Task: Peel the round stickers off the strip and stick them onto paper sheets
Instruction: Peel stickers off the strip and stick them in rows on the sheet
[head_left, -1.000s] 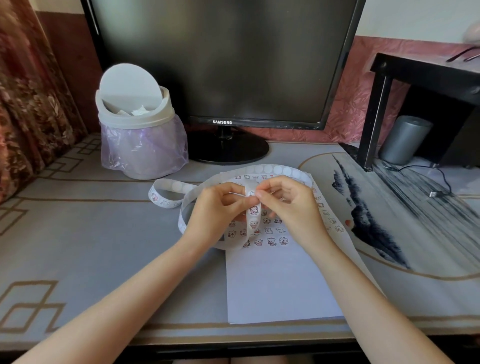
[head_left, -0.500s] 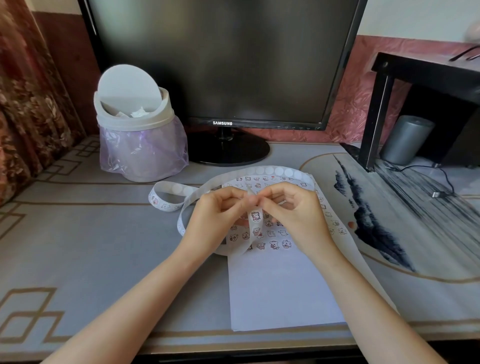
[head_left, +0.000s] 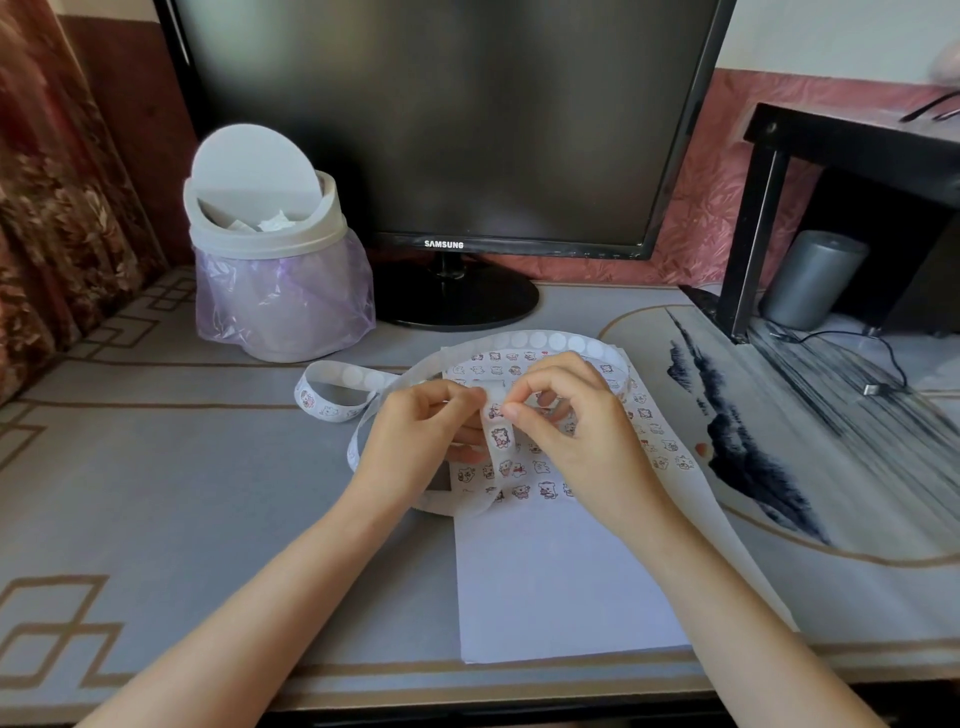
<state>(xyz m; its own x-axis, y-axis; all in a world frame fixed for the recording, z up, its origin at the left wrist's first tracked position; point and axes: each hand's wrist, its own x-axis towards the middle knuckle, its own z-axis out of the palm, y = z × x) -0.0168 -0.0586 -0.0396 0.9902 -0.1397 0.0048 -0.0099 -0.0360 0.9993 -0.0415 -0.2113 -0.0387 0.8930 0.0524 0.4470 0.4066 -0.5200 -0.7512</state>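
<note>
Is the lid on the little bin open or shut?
Open. The round white lid is tipped up on edge, and crumpled paper scraps show inside the small bin.

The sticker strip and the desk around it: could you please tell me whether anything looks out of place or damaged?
Nothing looks damaged or spilled. The sticker strip sprawls in loose loops over the paper sheet, its end curled on the desk near the bin, whose swing lid stands tipped up.
</note>
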